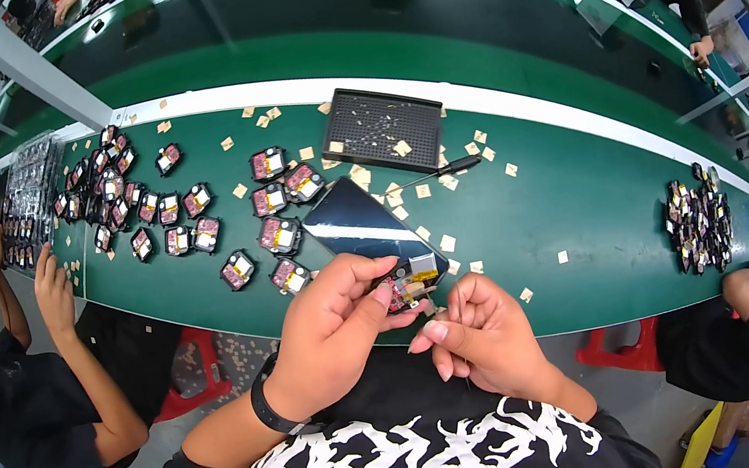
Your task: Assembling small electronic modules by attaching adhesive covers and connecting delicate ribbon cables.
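My left hand [334,316], with a black band on its wrist, grips a small electronic unit [397,292] between thumb and fingers at the table's near edge. A red circuit board shows on the unit, and a silver battery [422,264] with yellow tape stands out from its far side. Just right of the unit and apart from it is my right hand [488,339]. Its thumb and fingers are curled into a pinch, and whatever they may hold is too small to make out. A dark glossy panel [357,222] lies beyond the unit.
Similar black-cased units [281,235] are spread over the green table [584,227] to the left, with a heap [698,222] at far right. Beyond the panel are a black perforated tray [364,116], a dark pen-like tool [458,165] and small beige squares [447,243]. Co-workers sit on both sides.
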{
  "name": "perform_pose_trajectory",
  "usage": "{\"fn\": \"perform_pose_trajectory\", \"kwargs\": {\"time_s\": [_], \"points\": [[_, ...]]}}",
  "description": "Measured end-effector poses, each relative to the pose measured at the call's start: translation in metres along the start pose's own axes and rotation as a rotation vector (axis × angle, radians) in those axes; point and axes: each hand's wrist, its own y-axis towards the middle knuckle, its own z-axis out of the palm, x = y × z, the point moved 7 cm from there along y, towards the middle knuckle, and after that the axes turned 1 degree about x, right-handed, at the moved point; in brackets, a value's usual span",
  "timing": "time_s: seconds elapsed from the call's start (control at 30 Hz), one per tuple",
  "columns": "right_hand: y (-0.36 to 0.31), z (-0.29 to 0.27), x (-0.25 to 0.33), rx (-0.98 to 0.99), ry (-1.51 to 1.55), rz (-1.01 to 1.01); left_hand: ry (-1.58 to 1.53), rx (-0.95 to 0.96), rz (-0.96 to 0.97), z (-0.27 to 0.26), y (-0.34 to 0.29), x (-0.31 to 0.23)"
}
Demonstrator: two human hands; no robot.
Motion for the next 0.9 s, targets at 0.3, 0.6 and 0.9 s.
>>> {"fn": "perform_pose_trajectory", "kwargs": {"time_s": [0.3, 0.6, 0.9], "points": [[-0.016, -0.054, 0.017, 0.029, 0.101, 0.111, 0.729, -0.037, 0.499, 0.07, 0.018, -0.005], [-0.027, -0.077, 0.04, 0.033, 0.078, 0.107, 0.814, -0.053, 0.41, 0.099, 0.024, -0.006], [-0.031, -0.07, 0.033, 0.166, -0.026, 0.203, 0.489, -0.131, 0.187, 0.087, 0.007, 0.01]]}}
